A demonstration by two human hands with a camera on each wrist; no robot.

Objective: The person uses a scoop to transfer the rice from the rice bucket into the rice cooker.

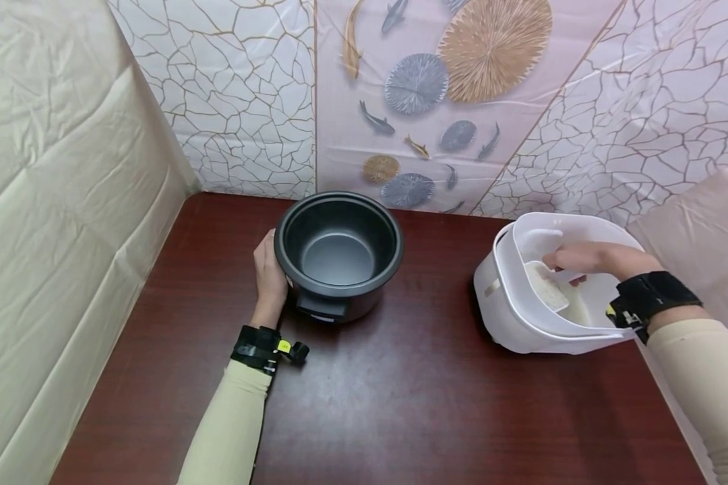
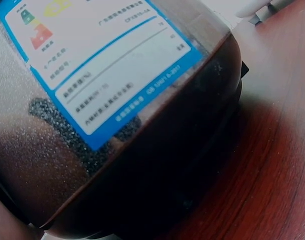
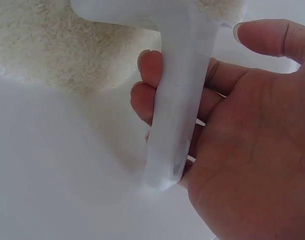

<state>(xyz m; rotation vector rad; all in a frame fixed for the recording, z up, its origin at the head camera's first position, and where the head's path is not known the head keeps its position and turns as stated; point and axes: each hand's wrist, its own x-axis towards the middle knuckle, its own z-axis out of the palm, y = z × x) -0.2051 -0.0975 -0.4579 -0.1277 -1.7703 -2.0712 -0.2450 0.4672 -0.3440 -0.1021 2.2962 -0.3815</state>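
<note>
A dark rice cooker [image 1: 364, 303] with no lid stands at the back of the table, its grey inner pot [image 1: 340, 259] bare inside. My left hand [image 1: 271, 269] rests against its left side. The left wrist view shows the cooker's glossy wall with a blue-edged label [image 2: 112, 70] close up. Over at the right, my right hand [image 1: 594, 259] reaches into a white rice bin [image 1: 503, 316]. Its fingers [image 3: 151, 67] curl round the handle of a white scoop [image 3: 180, 95], which has rice in its cup. Loose rice [image 3: 82, 55] lies beside the scoop in the bin.
The reddish-brown table [image 1: 400, 404] carries the cooker and the bin well apart. A patterned cloth [image 1: 249, 101] hangs along the back edge, and a pale padded cloth [image 1: 54, 202] borders the left. Each wrist wears a black strap [image 1: 257, 347] with a small camera.
</note>
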